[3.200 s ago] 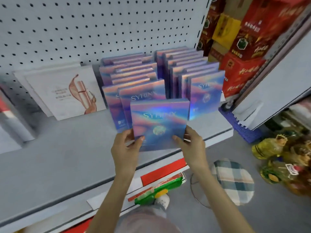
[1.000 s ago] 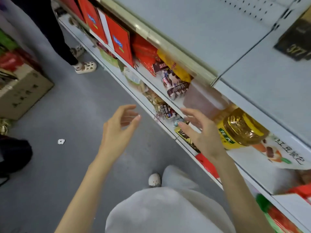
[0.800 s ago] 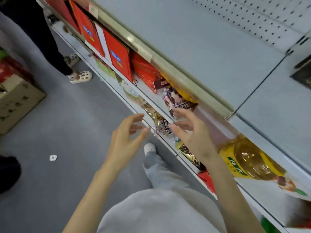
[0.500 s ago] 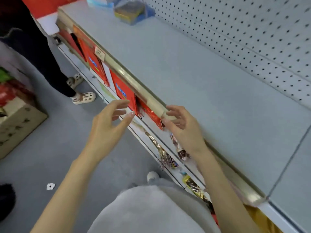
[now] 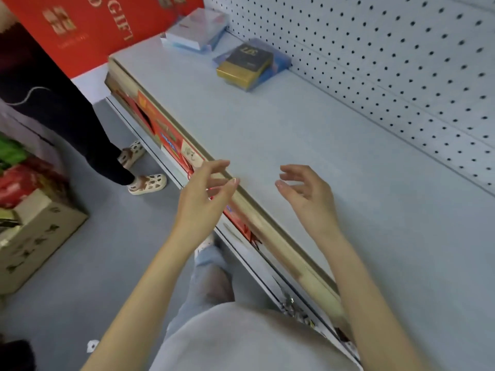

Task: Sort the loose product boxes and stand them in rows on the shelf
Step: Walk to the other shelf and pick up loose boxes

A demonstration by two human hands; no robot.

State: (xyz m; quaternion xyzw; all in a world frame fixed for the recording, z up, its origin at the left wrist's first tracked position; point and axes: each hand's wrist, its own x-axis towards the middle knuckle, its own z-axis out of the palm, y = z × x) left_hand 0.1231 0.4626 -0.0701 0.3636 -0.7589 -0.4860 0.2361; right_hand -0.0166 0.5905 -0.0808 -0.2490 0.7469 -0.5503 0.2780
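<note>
Boxes: the dark box (image 5: 245, 60) lies flat on a blue box (image 5: 278, 62) at the far end of the shelf (image 5: 308, 124), close against the pegboard (image 5: 375, 62). A pale stack (image 5: 194, 32) lies just beyond, near the shelf's end.
Room: from my hands to those boxes I see only bare grey board, bounded by the pegboard on the right and the tan front rail (image 5: 257, 212) on the left.
Look: the dark box has a black top with faint lettering and a gold band at its near end. The pale stack is white and light blue, and blurred.
Hands: my left hand (image 5: 203, 194) hovers over the rail and my right hand (image 5: 308, 196) over the board. Both have loosely spread fingers and hold nothing.
Change: half a second ago both hands were at the rail and the boxes sat at the top edge of view. Now the boxes are nearer and plainer.
Around: a red gift box (image 5: 80, 30) stands past the shelf's end. A person's dark legs (image 5: 67, 111) and a carton (image 5: 34, 236) are on the floor to the left.
</note>
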